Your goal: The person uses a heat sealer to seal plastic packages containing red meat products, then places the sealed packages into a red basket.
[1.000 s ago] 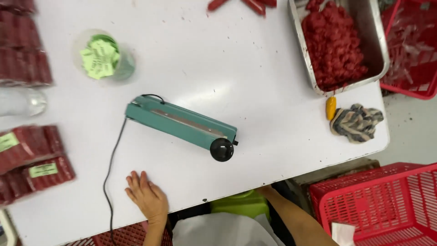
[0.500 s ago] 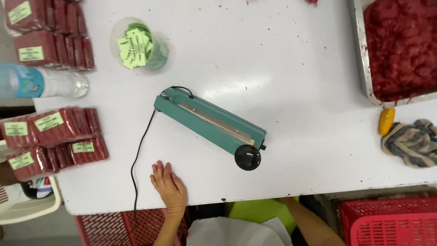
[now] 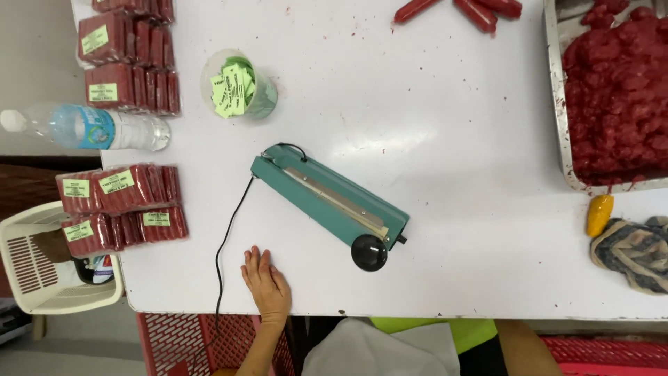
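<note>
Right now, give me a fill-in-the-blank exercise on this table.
1. The left hand lies flat on the white ____.
2. The teal heat sealer has a round black ____ at its near end.
3. The clear cup holds green ____.
4. The water bottle lies on its ____.

Missing: table; knob; labels; side

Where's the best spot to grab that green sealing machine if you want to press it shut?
Probably the round black knob at the near end of the green sealer, taken from above. It juts out past the long arm, at the end away from where the black cord goes in, so fingers can wrap over it. The left hand lies flat on the white table a little to its left.
</note>
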